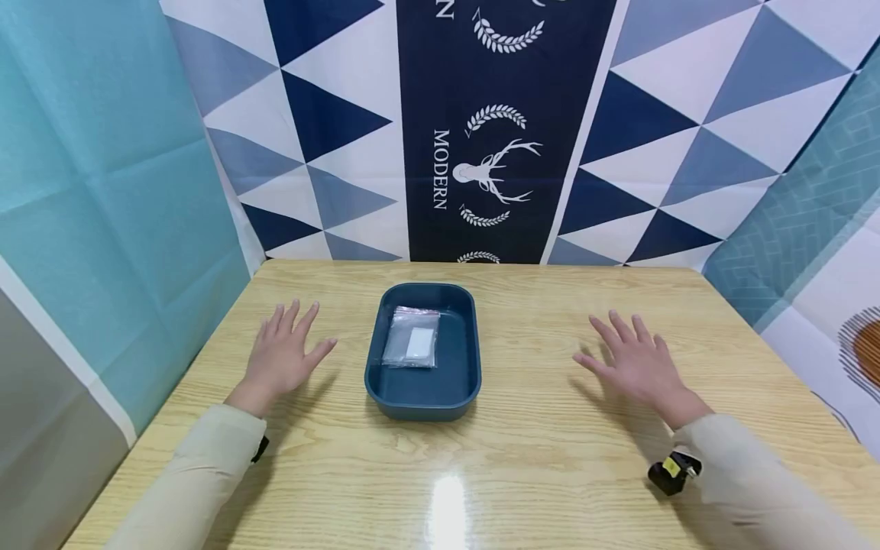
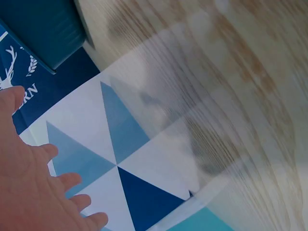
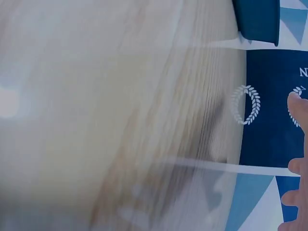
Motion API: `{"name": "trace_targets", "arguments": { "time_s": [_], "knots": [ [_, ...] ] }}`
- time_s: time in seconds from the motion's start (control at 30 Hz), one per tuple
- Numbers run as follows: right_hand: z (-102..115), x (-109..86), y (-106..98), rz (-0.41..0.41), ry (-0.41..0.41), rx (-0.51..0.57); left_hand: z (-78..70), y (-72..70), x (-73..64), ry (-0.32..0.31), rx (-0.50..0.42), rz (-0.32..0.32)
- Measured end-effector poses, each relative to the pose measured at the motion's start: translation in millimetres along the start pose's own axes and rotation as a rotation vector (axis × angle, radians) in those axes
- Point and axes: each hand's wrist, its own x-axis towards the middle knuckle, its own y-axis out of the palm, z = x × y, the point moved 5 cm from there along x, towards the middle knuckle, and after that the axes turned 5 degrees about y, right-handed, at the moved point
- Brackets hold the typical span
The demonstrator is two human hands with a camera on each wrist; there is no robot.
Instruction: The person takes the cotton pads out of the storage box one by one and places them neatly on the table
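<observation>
A dark blue rectangular tray (image 1: pixel 457 382) stands on the table between the two hands. In its left part lies a clear zip bag (image 1: pixel 400 344) with a small white rectangle (image 1: pixel 420 343) in or under it; which of the two I cannot tell. To the left of the tray my left hand (image 1: pixel 280 355) is held with its fingers spread, touching nothing. My right hand (image 1: pixel 635 363) is farther off on the tray's right, fingers spread too and holding nothing. Each wrist view shows part of its hand and a corner of the tray.
The wooden table (image 1: pixel 522 473) has a light grain and a bright reflection near its front. Behind it hangs a patterned curtain (image 1: pixel 351 114) with triangles and a deer print. Turquoise cloth (image 1: pixel 117 176) hangs at the left. A small black camera (image 1: pixel 670 471) sits at the right wrist.
</observation>
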Motion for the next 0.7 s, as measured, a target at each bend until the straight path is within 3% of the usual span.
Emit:
{"name": "trace_targets", "arguments": {
  "time_s": [0.27,0.7],
  "knots": [
    [15,9.1,7,0.052,0.029,0.112,-2.8,2.4,3.2,-0.023,-0.149,-0.010],
    [35,16.1,10,0.057,0.058,0.290,-12.6,10.7,14.1,-0.016,-0.404,-0.013]
  ]
}}
